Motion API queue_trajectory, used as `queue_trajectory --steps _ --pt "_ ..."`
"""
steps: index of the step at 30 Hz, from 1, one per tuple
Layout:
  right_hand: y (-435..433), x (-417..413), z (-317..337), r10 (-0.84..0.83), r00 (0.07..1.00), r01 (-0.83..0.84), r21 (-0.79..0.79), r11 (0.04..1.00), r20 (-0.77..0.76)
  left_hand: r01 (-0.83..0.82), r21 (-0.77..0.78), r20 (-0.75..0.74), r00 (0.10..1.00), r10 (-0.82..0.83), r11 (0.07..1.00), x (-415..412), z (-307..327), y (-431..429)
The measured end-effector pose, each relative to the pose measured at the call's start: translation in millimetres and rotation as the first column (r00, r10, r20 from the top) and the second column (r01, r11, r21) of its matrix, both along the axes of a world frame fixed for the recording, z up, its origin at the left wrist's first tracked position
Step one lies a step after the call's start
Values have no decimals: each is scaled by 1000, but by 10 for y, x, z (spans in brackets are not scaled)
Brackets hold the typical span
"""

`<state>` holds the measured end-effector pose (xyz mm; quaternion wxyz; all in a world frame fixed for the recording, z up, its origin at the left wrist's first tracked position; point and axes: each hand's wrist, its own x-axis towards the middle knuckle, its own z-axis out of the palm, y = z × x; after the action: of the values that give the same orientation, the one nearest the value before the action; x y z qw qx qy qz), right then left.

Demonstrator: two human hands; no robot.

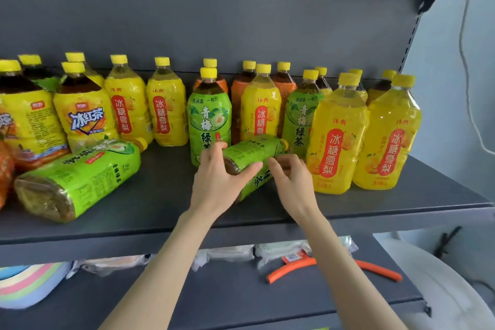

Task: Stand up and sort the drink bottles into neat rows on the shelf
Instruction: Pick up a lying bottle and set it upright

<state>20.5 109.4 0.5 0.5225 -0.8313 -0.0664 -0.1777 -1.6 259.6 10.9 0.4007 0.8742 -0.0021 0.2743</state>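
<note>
A green tea bottle (pixel 254 149) lies on its side on the grey shelf (pixel 166 195), its yellow cap pointing to the back right. My left hand (pixel 219 179) grips its brown base, thumb on top and fingers underneath. My right hand (pixel 292 179) curls its thumb and fingers against more green label (pixel 258 182) showing lower down between the hands; whether that is a second bottle is hidden. Another green tea bottle (pixel 80 177) lies on its side at the left. Upright green bottles (pixel 210 118) and yellow pear-drink bottles (pixel 336 139) stand around them.
Yellow iced-tea bottles (pixel 83 115) stand at the back left and orange-labelled bottles (pixel 237 94) at the back middle. The shelf below holds white packets (pixel 227 256), an orange hose (pixel 289 269) and a stack of pastel foam sheets (pixel 26 284). The shelf's right edge borders a white wall.
</note>
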Motion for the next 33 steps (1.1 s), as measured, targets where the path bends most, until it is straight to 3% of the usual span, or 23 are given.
queue_trajectory --steps 3,9,15,20,24,27,33 --pt "33 153 -37 -33 996 34 13 999 -82 -12 28 -9 1000 12 1000 76 -52 80" --pt "3 253 -93 76 980 -50 140 989 -186 -78 -27 111 991 81 997 60 -123 18" --pt "-31 234 -74 227 952 -178 233 956 -206 -22 -295 119 991 59 955 -32 -137 106" --pt "17 217 -55 415 909 -362 417 834 -42 157 -536 104 987 -120 830 -61 -127 172" --pt "36 226 36 418 899 -423 503 754 130 273 -554 104 960 -260 786 -39 -131 208" --pt "21 243 132 381 894 -447 453 771 234 302 -493 84 950 -301 816 -3 -160 228" --pt "-3 254 278 343 877 -421 194 886 336 336 -392 -26 927 -375 856 118 -258 217"
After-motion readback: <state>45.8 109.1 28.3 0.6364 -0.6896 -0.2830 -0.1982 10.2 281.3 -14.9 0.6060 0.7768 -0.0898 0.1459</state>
